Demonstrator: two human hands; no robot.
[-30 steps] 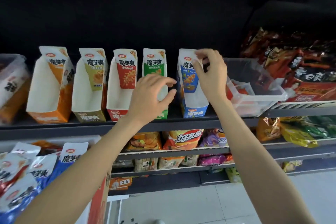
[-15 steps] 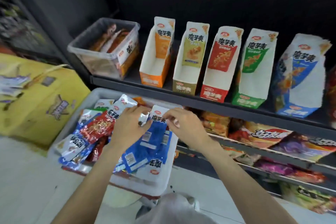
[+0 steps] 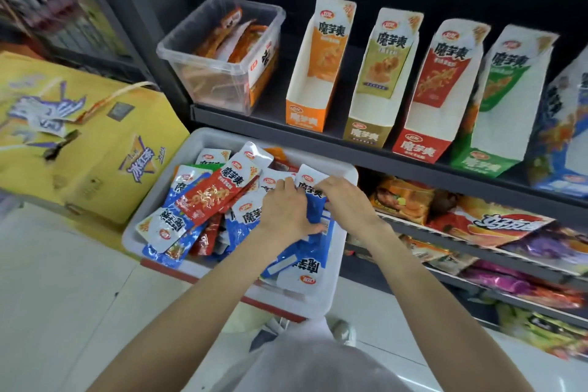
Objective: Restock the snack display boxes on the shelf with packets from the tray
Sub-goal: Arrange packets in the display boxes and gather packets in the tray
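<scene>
A second ago both hands were up at the blue display box on the shelf. Now the left hand (image 3: pixel 288 212) and right hand (image 3: pixel 345 204) are down in the tray (image 3: pixel 337 277), gripping blue packets (image 3: pixel 313 210) at its 3 o'clock side.

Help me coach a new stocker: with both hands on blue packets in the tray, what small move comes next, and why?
Probably close both hands on the blue packets and lift them clear of the tray. The left hand and right hand already gather them, and the blue display box stands on the shelf to the right, apparently with room.
</scene>
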